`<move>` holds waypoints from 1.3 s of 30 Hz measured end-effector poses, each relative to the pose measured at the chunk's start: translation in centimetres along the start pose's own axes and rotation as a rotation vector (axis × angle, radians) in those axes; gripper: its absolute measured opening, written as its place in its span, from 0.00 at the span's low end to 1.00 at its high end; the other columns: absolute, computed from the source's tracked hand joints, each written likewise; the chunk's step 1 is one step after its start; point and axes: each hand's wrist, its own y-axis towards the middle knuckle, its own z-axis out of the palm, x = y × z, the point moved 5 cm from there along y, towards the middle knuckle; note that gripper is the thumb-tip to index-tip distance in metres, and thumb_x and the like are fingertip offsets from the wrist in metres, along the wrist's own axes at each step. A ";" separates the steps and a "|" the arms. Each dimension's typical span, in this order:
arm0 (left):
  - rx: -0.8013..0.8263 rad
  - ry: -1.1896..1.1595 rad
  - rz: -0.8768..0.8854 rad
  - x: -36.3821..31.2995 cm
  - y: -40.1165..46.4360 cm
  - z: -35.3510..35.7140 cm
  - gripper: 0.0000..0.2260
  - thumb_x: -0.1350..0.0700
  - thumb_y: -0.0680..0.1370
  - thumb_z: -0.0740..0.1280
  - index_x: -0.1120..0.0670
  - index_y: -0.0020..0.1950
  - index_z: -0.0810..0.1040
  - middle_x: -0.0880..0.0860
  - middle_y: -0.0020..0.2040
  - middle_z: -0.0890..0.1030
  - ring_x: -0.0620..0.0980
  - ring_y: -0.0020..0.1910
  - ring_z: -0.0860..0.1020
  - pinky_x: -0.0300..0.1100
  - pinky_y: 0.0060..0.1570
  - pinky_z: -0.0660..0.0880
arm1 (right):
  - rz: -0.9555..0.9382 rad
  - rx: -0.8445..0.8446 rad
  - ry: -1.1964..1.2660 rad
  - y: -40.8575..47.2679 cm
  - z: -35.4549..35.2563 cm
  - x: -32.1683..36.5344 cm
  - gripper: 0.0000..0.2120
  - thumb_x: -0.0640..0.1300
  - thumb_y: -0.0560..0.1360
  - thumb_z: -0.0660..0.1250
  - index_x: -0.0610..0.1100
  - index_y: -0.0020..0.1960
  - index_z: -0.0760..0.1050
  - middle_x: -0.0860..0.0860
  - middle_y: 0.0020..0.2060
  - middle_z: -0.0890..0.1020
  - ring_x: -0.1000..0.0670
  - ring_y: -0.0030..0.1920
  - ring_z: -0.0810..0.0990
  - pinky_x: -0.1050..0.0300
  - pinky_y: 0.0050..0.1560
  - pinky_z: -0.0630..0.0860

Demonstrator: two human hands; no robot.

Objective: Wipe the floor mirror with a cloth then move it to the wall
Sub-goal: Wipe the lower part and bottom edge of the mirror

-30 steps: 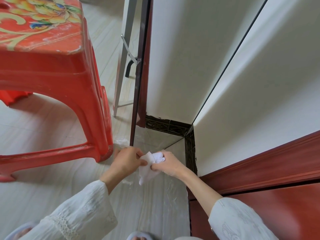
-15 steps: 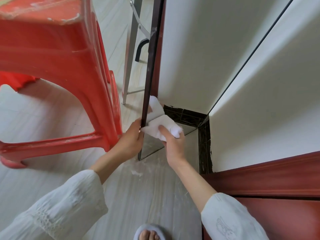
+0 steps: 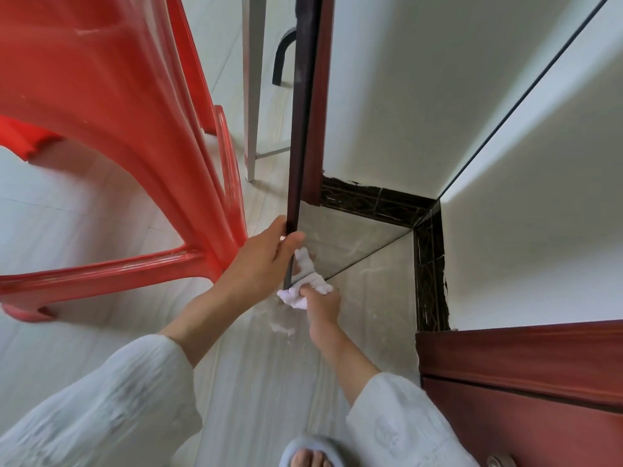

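I am gripping the dark left edge of the floor mirror (image 3: pixel 354 136) with my left hand (image 3: pixel 259 261), thumb curling over the front of the frame and fingers wrapping behind it, low down near its bottom corner; my right hand (image 3: pixel 320 305) is bunching the white cloth (image 3: pixel 300 293) in curled fingers and pressing it against the glass at that same bottom left corner, just right of my left hand; the two hands are sitting almost touching. The mirror is standing upright on the pale floor (image 3: pixel 101 230), its glass reflecting a white wall and dark patterned skirting; a grey metal support leg (image 3: pixel 251 96) is showing behind its left edge on the far side. The red plastic stool (image 3: pixel 111 123) is standing to the left, its near leg just beside my left wrist; a reddish wooden door frame (image 3: pixel 519 362) is lying at the near right; my white sleeves are filling the near edge, and my foot in a pale blue slipper (image 3: pixel 310 451) is resting on the floor between them.
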 end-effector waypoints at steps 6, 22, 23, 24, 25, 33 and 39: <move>-0.052 0.011 0.042 0.3 0.0 0.0 0.13 0.49 0.79 0.53 0.56 0.53 0.71 0.58 0.40 0.79 0.51 0.36 0.75 0.36 0.35 0.68 | 0.271 0.037 -0.258 2.2 1.0 -1.5 0.13 0.42 0.71 0.67 0.40 0.54 0.73 0.52 0.49 0.79 0.50 0.48 0.75 0.64 0.47 0.66; -0.089 0.020 0.063 0.0 0.0 0.0 0.07 0.49 0.79 0.53 0.50 0.47 0.67 0.60 0.41 0.80 0.57 0.39 0.77 0.48 0.38 0.71 | 0.007 -0.293 -0.065 8.1 -3.8 2.0 0.14 0.41 0.74 0.60 0.40 0.59 0.70 0.41 0.55 0.78 0.41 0.54 0.78 0.50 0.52 0.77; -0.091 0.025 0.065 0.0 0.0 0.0 0.07 0.49 0.79 0.53 0.49 0.47 0.67 0.60 0.41 0.80 0.57 0.37 0.77 0.46 0.35 0.70 | 0.016 -0.270 -0.015 8.2 -2.9 1.2 0.14 0.41 0.72 0.60 0.39 0.57 0.70 0.41 0.53 0.79 0.40 0.53 0.79 0.47 0.51 0.78; -0.094 0.028 0.066 0.0 0.0 0.0 0.06 0.49 0.80 0.53 0.49 0.47 0.67 0.60 0.41 0.80 0.56 0.35 0.76 0.44 0.34 0.70 | 0.021 -0.245 0.041 8.1 -2.0 0.5 0.14 0.40 0.71 0.58 0.38 0.55 0.70 0.40 0.51 0.79 0.40 0.51 0.80 0.45 0.48 0.79; -0.100 0.026 0.068 0.0 0.0 0.0 0.06 0.49 0.80 0.54 0.49 0.47 0.67 0.60 0.41 0.80 0.56 0.36 0.77 0.42 0.34 0.69 | 0.032 -0.218 0.102 7.5 -1.0 0.0 0.12 0.38 0.70 0.57 0.38 0.53 0.69 0.40 0.50 0.78 0.39 0.50 0.80 0.45 0.44 0.79; -0.122 0.011 0.067 0.0 -0.1 0.0 0.13 0.50 0.79 0.54 0.58 0.51 0.71 0.60 0.41 0.80 0.58 0.42 0.78 0.49 0.41 0.72 | 0.224 0.202 0.051 1.1 2.4 -2.7 0.15 0.30 0.72 0.61 0.43 0.56 0.69 0.45 0.46 0.77 0.46 0.40 0.80 0.59 0.36 0.79; -0.099 0.018 0.045 0.1 -0.1 0.0 0.13 0.49 0.80 0.53 0.57 0.53 0.72 0.57 0.42 0.81 0.58 0.46 0.79 0.55 0.46 0.75 | 0.305 0.042 -0.310 2.6 0.0 -1.5 0.24 0.36 0.64 0.71 0.39 0.58 0.70 0.44 0.52 0.81 0.49 0.44 0.82 0.63 0.41 0.80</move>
